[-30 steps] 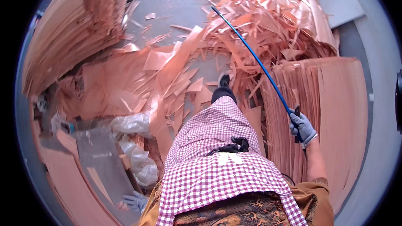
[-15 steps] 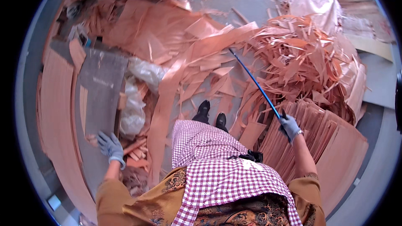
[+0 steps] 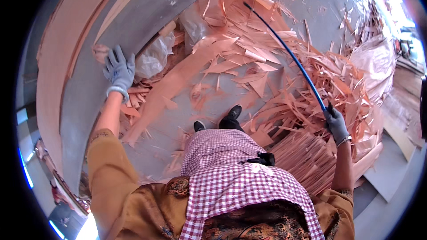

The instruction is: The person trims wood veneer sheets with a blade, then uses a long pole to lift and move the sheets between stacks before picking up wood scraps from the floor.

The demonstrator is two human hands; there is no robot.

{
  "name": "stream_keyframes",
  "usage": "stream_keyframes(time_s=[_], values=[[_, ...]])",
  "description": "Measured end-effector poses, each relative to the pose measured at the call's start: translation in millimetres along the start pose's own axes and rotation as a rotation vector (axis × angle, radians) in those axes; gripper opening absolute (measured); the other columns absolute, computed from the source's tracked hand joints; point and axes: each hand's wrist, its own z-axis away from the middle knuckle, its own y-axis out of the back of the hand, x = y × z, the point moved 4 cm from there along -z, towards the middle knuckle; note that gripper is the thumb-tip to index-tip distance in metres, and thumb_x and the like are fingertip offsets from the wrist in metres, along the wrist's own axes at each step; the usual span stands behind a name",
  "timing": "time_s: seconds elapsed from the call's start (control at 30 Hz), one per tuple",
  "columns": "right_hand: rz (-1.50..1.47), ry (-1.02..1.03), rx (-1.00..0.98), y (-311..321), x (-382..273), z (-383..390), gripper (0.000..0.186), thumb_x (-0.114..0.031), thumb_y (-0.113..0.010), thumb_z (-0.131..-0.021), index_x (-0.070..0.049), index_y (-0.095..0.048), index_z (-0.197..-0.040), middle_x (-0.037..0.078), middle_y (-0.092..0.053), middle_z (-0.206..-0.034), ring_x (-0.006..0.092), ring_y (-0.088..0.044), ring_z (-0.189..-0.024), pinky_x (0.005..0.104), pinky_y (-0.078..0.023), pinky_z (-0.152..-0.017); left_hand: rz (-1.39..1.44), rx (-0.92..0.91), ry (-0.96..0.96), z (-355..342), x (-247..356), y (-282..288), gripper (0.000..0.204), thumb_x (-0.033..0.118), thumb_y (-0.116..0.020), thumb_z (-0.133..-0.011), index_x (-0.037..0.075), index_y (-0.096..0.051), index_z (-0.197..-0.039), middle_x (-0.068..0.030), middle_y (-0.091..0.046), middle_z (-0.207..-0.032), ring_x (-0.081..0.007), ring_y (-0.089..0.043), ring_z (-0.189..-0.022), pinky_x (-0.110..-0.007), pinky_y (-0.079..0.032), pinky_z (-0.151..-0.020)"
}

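My left hand (image 3: 119,71) is gloved in grey, fingers stretched apart, over a large grey board (image 3: 149,4) near its right edge; whether it touches cannot be told. A narrow pale wood strip (image 3: 114,13) lies on that board, and crumpled translucent plastic (image 3: 153,58) is beside it. My right hand (image 3: 336,124), also gloved, grips a long thin blue rod (image 3: 302,71) with a black tip pointing forward and left over the veneer scraps. Below that hand is a stack of thin pink veneer sheets (image 3: 302,160).
Torn veneer (image 3: 213,62) covers much of the grey floor (image 3: 324,4), heaped thickest (image 3: 347,89) at the right beside a pale wrapped bundle (image 3: 371,58). Long pink sheets (image 3: 55,75) line the left, and flat boards (image 3: 391,169) lie at the lower right. My shoes (image 3: 231,115) stand among scraps.
My view has turned leftward. My left hand has come up from low at the left onto or over the grey board's upper part. My right hand still holds the rod, its tip now farther forward.
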Motion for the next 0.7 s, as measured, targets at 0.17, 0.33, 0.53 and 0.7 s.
stream_keyframes(time_s=[0.17, 0.33, 0.53, 0.7], values=[[0.179, -0.052, 0.029, -11, 6, 39, 0.034, -0.015, -0.055, -0.088, -0.014, -0.053, -0.123, -0.004, -0.052, -0.069, 0.0065, -0.046, -0.042, 0.0215, -0.037, -0.039, -0.015, -0.032, 0.055, 2, -6, 6, 0.072, 0.061, -0.036, -0.085, 0.017, -0.025, -0.140, -0.0177, -0.022, -0.144, -0.0401, -0.022, -0.131, -0.061, -0.019, -0.098], [0.370, 0.004, -0.018, -40, 14, 44, 0.036, -0.014, -0.055, -0.087, -0.017, -0.054, -0.123, -0.004, -0.051, -0.068, 0.0051, -0.049, -0.051, 0.0218, -0.041, -0.045, 0.463, 0.445, -0.290, 60, 16, 51, 0.052, 0.033, -0.055, -0.084, 0.007, -0.044, -0.128, -0.0179, -0.045, -0.129, -0.0365, -0.039, -0.122, -0.049, -0.026, -0.102], [1.113, 0.526, 0.021, -118, -20, -23, 0.031, -0.019, -0.050, -0.085, -0.012, -0.057, -0.115, 0.015, -0.063, -0.081, 0.0304, -0.063, -0.073, 0.0401, -0.049, -0.065, 0.771, -0.334, -0.373, 349, -17, -82, 0.034, 0.019, -0.059, -0.077, 0.005, -0.057, -0.109, -0.0191, -0.056, -0.109, -0.0372, -0.053, -0.099, -0.046, -0.041, -0.086], [1.126, 0.526, -0.135, -28, 37, -39, 0.032, -0.023, -0.058, -0.082, -0.006, -0.058, -0.108, 0.011, -0.054, -0.065, 0.0201, -0.054, -0.056, 0.0362, -0.044, -0.050, 0.470, -1.432, 0.093, 575, -102, -79, 0.042, 0.036, -0.041, -0.085, 0.003, -0.060, -0.102, -0.0216, -0.058, -0.109, -0.0364, -0.055, -0.102, -0.044, -0.042, -0.088]])
